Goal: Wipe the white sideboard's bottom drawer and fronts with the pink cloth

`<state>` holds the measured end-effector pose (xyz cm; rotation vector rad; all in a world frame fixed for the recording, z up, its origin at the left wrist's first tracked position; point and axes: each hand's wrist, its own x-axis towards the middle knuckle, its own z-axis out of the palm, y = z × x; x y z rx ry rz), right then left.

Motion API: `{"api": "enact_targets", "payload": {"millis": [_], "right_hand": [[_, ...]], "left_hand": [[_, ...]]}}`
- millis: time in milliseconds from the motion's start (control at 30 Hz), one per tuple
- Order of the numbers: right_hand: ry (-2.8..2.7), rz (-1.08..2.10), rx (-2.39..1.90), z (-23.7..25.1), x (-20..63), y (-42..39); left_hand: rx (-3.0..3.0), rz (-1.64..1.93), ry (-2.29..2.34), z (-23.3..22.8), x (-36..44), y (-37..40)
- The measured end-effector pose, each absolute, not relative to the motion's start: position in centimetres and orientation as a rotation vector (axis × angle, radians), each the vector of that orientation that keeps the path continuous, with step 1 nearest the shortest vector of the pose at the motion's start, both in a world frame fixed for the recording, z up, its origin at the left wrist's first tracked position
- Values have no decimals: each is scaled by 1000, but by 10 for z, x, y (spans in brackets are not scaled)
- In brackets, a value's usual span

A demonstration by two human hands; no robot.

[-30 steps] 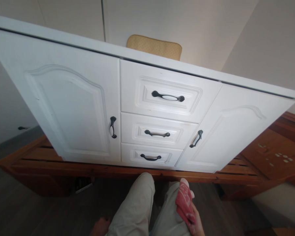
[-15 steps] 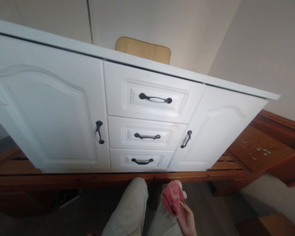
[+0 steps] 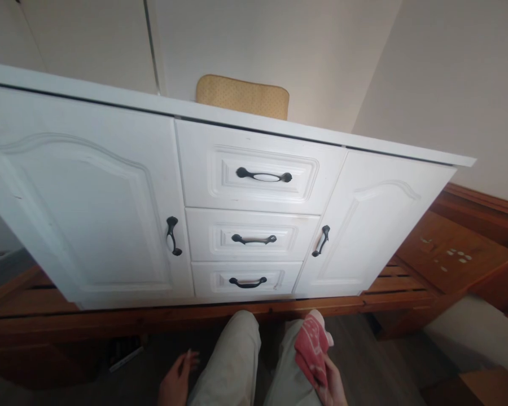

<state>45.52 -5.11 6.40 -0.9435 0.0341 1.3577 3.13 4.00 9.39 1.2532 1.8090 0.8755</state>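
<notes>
My right hand (image 3: 332,386) is at the bottom edge, closed around a red cloth with a white pattern (image 3: 311,348), held over my right thigh. My left hand (image 3: 175,380) hangs beside my left thigh with the fingers loosely apart and nothing in it. Straight ahead stands a white cabinet (image 3: 88,203) with two doors and three middle drawers, all closed. Each drawer has a dark handle; the top handle (image 3: 263,176) carries a white insert. Both hands are well below and apart from the cabinet front.
The cabinet rests on a low wooden slatted frame (image 3: 406,287) that runs out to the right. A tan cushion (image 3: 242,96) stands behind the cabinet top against the wall. The floor is dark grey, and a small dark object (image 3: 125,352) lies under the frame at left.
My left hand has come back into sight beside my thigh. The view has dropped a little, so the cabinet sits lower in frame. The red cloth stays in my right hand.
</notes>
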Motion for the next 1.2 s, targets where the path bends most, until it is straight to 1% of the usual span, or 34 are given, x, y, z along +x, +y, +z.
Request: {"api": "enact_targets", "payload": {"millis": [33,100,200,267,400,467,567,800,1067,1200], "right_hand": [[46,1382,-939,67,454,-51],[39,1442,-880,76,452,-49],[-43,1475,-741,88,449,-46],[-92,1465,-695,91,450,-46],[-121,1454,-738,86,454,-50],[-123,1444,-748,83,457,-52],[-130,1434,-746,81,458,-53],[-109,1408,-726,82,458,-52],[-99,1368,-766,76,458,-58],[-56,1326,-819,67,461,-59]], "left_hand": [[1270,1042,1693,112,45,51],[1397,1204,1505,155,78,74],[1705,1284,1318,215,128,100],[1871,1185,1352,233,153,107],[2048,893,1507,224,177,106],[2089,814,1557,217,179,106],[2117,741,1586,221,176,109],[2098,683,1592,241,173,110],[2072,665,1659,243,176,113],[2045,696,1682,242,176,101]]}}
